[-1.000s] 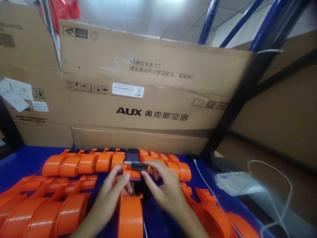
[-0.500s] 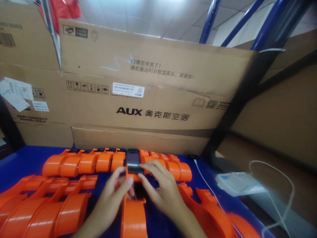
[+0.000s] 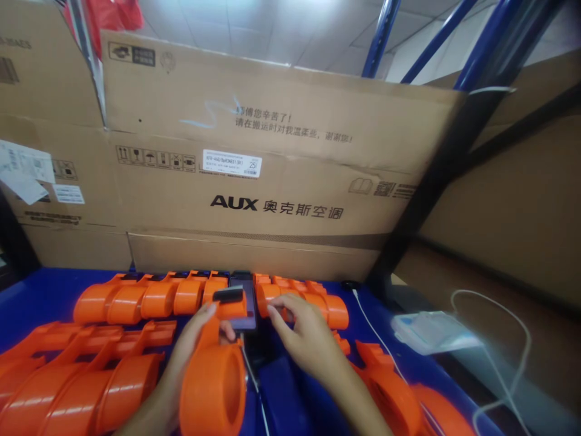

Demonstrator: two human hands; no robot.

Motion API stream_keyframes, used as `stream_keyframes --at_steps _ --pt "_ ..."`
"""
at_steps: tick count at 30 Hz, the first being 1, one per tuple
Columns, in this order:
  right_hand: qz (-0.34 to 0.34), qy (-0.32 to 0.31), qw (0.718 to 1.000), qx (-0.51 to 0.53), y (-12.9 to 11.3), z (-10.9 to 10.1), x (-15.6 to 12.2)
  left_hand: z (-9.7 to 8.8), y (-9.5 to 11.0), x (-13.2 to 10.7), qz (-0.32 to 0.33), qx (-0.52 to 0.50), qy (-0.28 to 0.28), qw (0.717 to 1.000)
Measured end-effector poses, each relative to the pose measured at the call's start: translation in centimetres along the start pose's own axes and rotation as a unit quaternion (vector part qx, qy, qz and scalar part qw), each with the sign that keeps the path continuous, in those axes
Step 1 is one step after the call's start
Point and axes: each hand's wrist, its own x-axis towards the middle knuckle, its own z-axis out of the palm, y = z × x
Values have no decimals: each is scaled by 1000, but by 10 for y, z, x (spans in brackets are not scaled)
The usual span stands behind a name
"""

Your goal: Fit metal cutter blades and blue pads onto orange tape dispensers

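My left hand (image 3: 190, 339) is closed around an orange tape dispenser (image 3: 211, 387), a plastic piece with a round open drum below and a front head carrying a black strip (image 3: 228, 295). Its drum opening faces right. To the right of it is my right hand (image 3: 302, 327), off the dispenser, with bent fingers and a gap between thumb and fingers; I see nothing held in it. Its fingertips lie in front of the rear right dispensers (image 3: 333, 312), and contact cannot be made out. Behind the held dispenser lies a dark flat device (image 3: 249, 306), partly hidden.
More orange dispensers stand in rows at the back left (image 3: 127, 303), front left (image 3: 131, 387) and front right (image 3: 394, 393) on the blue surface (image 3: 281, 393). A white cable (image 3: 376, 333) runs along the right, near a clear plastic case (image 3: 436, 332). A large cardboard panel (image 3: 272, 248) closes the back.
The dispenser has moved left and turned in my left hand, so its drum opening now shows. My right hand has come away from the black strip, slightly to the right.
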Motion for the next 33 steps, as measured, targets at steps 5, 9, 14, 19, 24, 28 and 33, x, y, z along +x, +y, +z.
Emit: stream_keyframes --at_steps 5,9,14,19,24,28,33 --pt "114 -128 970 -171 22 2 -2 -7 2 8 1 -22 7 1000" --pt "121 -137 965 -189 29 8 -4 -2 -6 3 35 -9 24 999" --pt "84 -148 969 -181 24 12 -4 6 -9 -6 58 48 -6 997" --pt "49 -151 973 -170 25 9 0 8 -7 -10 64 86 -41 993" --pt "14 -153 975 -159 26 8 2 8 -8 -7 53 99 -43 993" --pt "10 -162 973 -162 24 12 1 8 -10 -8 37 99 -39 994" --pt "17 -157 973 -170 23 9 5 8 -11 -10 41 113 -32 992"
